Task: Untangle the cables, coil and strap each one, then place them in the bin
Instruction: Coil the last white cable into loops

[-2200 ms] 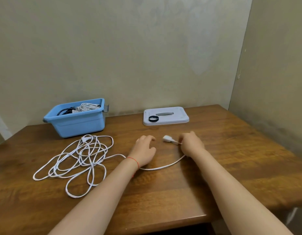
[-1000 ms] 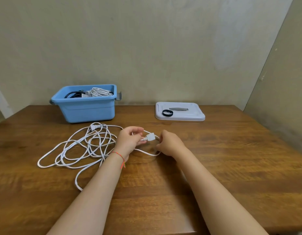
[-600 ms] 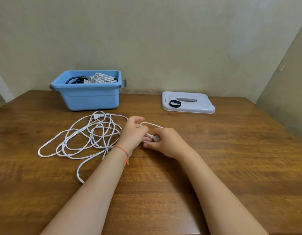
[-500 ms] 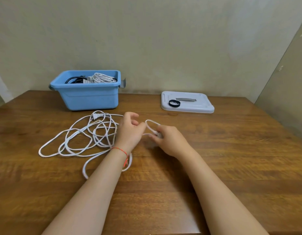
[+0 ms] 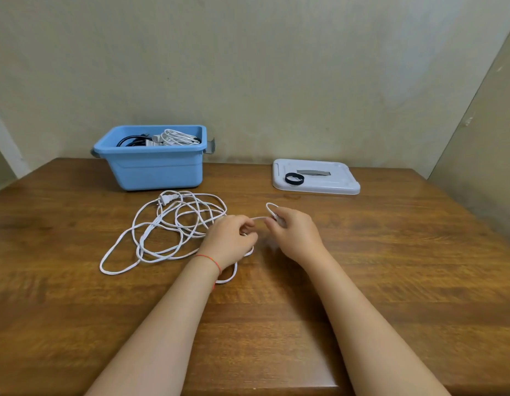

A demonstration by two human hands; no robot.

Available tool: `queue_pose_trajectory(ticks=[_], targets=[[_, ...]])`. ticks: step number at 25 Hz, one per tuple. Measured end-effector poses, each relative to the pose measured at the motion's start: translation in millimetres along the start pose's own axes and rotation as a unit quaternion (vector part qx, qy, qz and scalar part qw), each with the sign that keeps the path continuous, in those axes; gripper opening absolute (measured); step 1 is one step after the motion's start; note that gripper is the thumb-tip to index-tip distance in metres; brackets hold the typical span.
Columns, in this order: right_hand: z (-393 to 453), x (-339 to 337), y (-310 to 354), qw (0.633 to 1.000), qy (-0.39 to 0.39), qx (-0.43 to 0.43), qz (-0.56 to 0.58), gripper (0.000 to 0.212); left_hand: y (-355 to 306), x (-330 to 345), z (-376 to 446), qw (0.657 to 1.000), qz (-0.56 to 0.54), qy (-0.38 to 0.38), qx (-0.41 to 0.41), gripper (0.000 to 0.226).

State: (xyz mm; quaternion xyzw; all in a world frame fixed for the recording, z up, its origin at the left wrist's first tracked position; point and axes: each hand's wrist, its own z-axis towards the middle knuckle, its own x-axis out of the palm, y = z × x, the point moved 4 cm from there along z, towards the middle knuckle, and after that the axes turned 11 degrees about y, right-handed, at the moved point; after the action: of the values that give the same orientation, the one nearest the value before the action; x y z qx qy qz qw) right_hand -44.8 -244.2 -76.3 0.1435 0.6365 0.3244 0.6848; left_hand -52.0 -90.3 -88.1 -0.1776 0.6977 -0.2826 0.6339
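Note:
A long white cable (image 5: 173,224) lies in loose tangled loops on the wooden table, its two-pin plug (image 5: 165,199) at the far side near the bin. My right hand (image 5: 293,232) pinches the other end of the cable, with a small loop standing above the fingers. My left hand (image 5: 230,238) grips the cable a short way along, and a taut stretch runs between both hands. The blue bin (image 5: 153,167) at the back left holds coiled black and white cables.
A white bin lid (image 5: 333,184) lies at the back right with a black strap ring (image 5: 294,178) on it. A wall runs behind the table and another closes in on the right. The table's front edge is near my forearms.
My right hand brought the cable's end from the right toward my left hand and folded a small loop. My left hand closed on the cable, and the hands have drawn slightly apart.

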Motion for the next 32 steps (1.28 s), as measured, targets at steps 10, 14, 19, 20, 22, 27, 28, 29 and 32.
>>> queue_pose_trajectory(ticks=[10, 14, 19, 20, 22, 27, 28, 29, 32], targets=[[0.7, -3.2, 0.3, 0.994, 0.061, 0.037, 0.083, 0.033, -8.7, -1.3, -6.0, 0.973, -0.224, -0.042, -0.023, 0.046], [-14.0, 1.3, 26.7, 0.953, 0.155, -0.033, 0.258, 0.017, -14.3, 8.1, -4.5, 0.928, -0.373, 0.016, 0.002, 0.042], [-9.5, 3.4, 23.3, 0.976, 0.128, -0.003, 0.174, 0.026, -5.6, -4.6, -4.4, 0.852, -0.521, -0.032, -0.034, 0.020], [-6.5, -4.2, 17.8, 0.982, 0.060, 0.003, 0.180, 0.027, -5.0, -7.0, -5.2, 0.823, -0.567, -0.004, -0.034, 0.019], [-3.0, -16.0, 7.7, 0.976, -0.043, 0.001, 0.214, 0.025, -6.2, -5.2, -9.0, 0.814, -0.565, 0.127, -0.027, 0.019], [-3.0, 1.2, 18.8, 0.904, 0.156, -0.071, 0.391, 0.032, -26.9, 11.2, -31.1, 0.854, -0.366, 0.371, 0.001, 0.029], [-5.8, 7.7, 21.8, 0.904, 0.203, -0.063, 0.370, 0.037, -27.6, 10.3, -30.9, 0.856, -0.364, 0.369, 0.001, 0.031], [-6.8, 11.2, 21.9, 0.915, 0.219, -0.042, 0.337, 0.043, -25.8, 8.8, -29.5, 0.857, -0.368, 0.361, -0.004, 0.033], [-3.0, 1.2, 16.2, 0.969, 0.108, 0.000, 0.224, 0.055, -14.8, 4.6, -21.8, 0.873, -0.377, 0.308, -0.020, 0.039]])
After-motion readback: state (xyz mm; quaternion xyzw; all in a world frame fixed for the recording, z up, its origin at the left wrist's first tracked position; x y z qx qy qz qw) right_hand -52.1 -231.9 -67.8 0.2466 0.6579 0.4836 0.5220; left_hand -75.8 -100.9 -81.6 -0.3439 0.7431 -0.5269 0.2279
